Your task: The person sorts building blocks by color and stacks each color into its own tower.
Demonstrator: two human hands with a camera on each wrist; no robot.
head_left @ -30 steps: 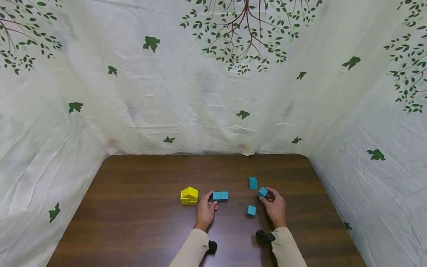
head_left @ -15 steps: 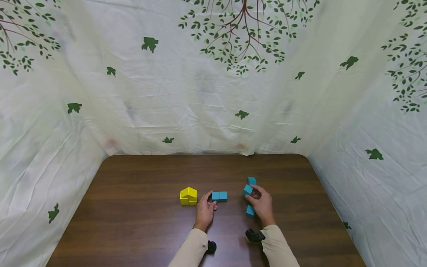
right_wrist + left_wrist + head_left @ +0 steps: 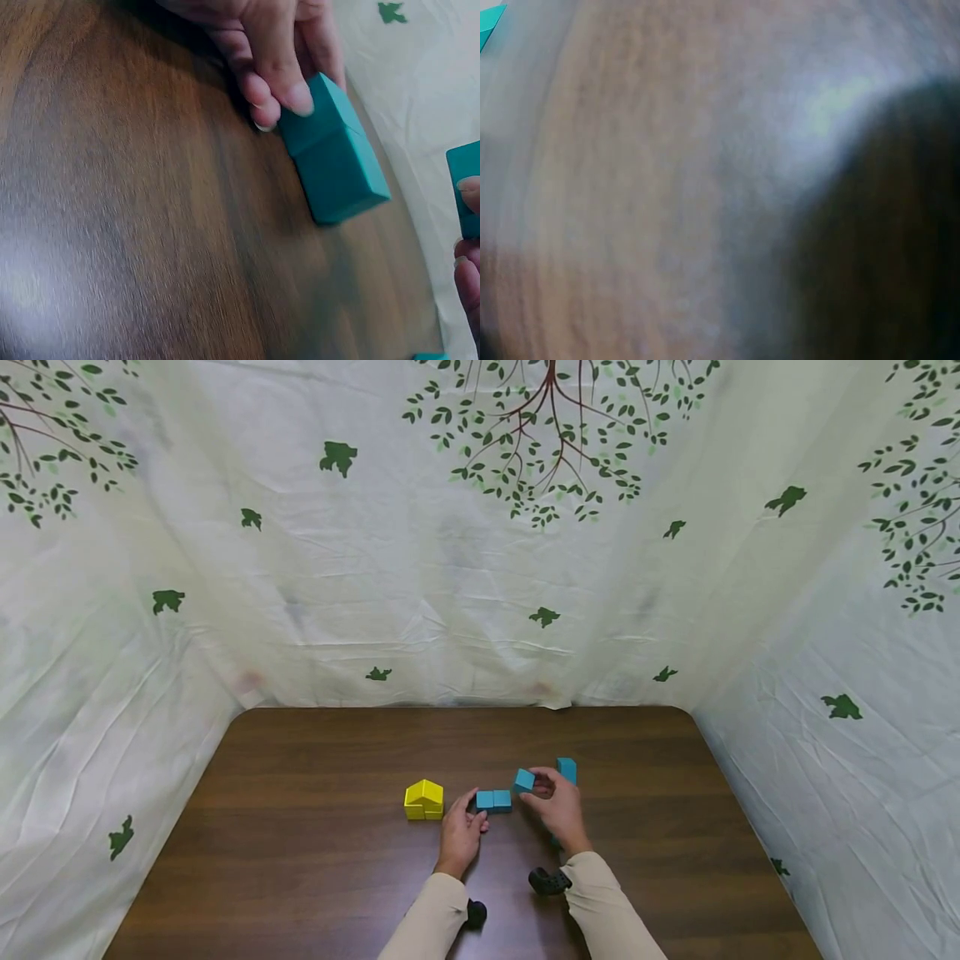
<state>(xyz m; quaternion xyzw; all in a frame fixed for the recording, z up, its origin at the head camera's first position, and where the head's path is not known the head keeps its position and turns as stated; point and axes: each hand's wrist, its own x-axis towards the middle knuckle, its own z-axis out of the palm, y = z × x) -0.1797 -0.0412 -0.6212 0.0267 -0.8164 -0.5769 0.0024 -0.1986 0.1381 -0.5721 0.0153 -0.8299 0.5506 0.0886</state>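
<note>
Two blue blocks [image 3: 502,802] sit side by side, touching, on the table. My left hand [image 3: 461,839] holds the left one of the pair, thumb and fingers on its opposite sides; the right wrist view shows this grip on the end block [image 3: 306,124]. My right hand [image 3: 561,810] pinches another blue block [image 3: 524,781], turned at an angle, just right of the pair and above the table. Behind that hand stands a blue block [image 3: 567,769]. A further blue block [image 3: 555,842] is almost wholly hidden by the right hand and wrist.
Left of my left hand stands a small yellow block house [image 3: 423,800] with a pointed top. Everything is on a brown wooden table [image 3: 322,860]. A white cloth [image 3: 450,610] with printed leaves hangs around the back and sides. The left wrist view is mostly blurred tabletop.
My right hand has carried its blue block leftward, from beyond the loose blocks to close beside the pair. The left hand has stayed in place on the pair's left block.
</note>
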